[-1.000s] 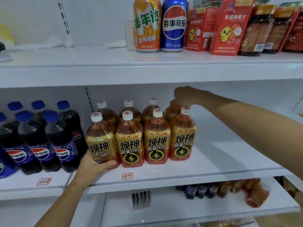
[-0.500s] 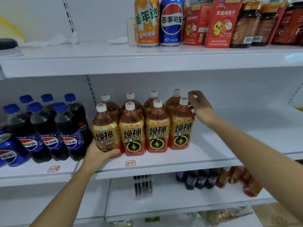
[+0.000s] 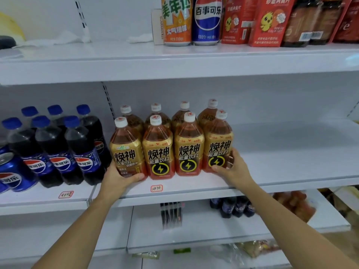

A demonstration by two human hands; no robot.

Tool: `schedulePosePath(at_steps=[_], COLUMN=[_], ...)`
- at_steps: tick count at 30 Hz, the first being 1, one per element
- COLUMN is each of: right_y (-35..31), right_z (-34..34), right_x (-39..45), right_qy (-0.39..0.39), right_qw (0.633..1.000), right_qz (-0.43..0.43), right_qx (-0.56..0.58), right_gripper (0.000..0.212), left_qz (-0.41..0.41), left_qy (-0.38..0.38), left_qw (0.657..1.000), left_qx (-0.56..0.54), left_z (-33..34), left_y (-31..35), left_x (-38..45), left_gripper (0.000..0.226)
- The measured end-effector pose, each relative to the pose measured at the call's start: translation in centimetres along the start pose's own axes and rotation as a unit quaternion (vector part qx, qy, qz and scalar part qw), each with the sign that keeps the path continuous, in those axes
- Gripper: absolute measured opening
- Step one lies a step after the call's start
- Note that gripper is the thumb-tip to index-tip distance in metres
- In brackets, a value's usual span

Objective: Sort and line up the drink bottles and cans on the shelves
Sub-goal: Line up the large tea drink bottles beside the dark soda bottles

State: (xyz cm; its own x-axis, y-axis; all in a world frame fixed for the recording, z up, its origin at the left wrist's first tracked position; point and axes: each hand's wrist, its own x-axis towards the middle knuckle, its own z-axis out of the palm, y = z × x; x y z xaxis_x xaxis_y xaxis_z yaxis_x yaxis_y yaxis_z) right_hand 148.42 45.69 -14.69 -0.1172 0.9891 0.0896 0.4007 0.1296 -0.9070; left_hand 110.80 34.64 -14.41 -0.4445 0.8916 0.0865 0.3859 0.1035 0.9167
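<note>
Middle shelf (image 3: 272, 183), centre of the frame: eight amber energy-drink bottles are standing upright in two rows of four, white caps up, gold labels facing out.

Left hand (image 3: 118, 176) is cupping the base of the leftmost front bottle (image 3: 126, 150), thumb curling across the lower label, palm against its left side.

Right hand (image 3: 234, 167) is gripping the rightmost front bottle (image 3: 218, 146) low down, thumb lying across the front of the base, fingers wrapping round its right side.

The two middle front bottles (image 3: 172, 152) are sitting between them, touching neighbours.

Left of the frame, same level: dark cola bottles (image 3: 58, 152) with blue caps are crowding together, a blue cola can (image 3: 14, 171) lying beside them.

Top shelf, upper centre: an orange can (image 3: 176, 20) and a blue can (image 3: 206, 20) are standing side by side, red boxes (image 3: 252, 22) to their right.
</note>
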Motion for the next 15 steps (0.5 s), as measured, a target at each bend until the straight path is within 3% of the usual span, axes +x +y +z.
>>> schedulePosePath(at_steps=[6, 8, 10, 11, 15], right_y=[-0.1, -1.0, -2.1, -3.2, -10.0], right_z=[0.3, 1.3, 3.4, 4.8, 8.9], right_x=[-0.8, -2.4, -5.0, -6.4, -8.1], right_qy=[0.024, 0.128, 0.25, 0.273, 0.175], right_qw=[0.999, 0.991, 0.966, 0.958, 0.968], right_qz=[-0.007, -0.005, -0.004, -0.014, -0.15], right_qx=[0.027, 0.049, 0.071, 0.086, 0.099], right_gripper=[0.09, 0.084, 0.061, 0.052, 0.039], left_qz=[-0.002, 0.005, 0.015, 0.023, 0.014], left_qy=[0.001, 0.005, 0.012, 0.013, 0.003], left_qw=[1.0, 1.0, 1.0, 1.0, 1.0], left_qx=[0.004, 0.001, 0.004, 0.008, -0.003], left_z=[0.0, 0.0, 0.1, 0.1, 0.0], left_y=[-0.1, 0.4, 0.8, 0.9, 1.1], left_x=[0.0, -0.3, -0.6, -0.6, -0.8], left_gripper=[0.083, 0.077, 0.07, 0.069, 0.079])
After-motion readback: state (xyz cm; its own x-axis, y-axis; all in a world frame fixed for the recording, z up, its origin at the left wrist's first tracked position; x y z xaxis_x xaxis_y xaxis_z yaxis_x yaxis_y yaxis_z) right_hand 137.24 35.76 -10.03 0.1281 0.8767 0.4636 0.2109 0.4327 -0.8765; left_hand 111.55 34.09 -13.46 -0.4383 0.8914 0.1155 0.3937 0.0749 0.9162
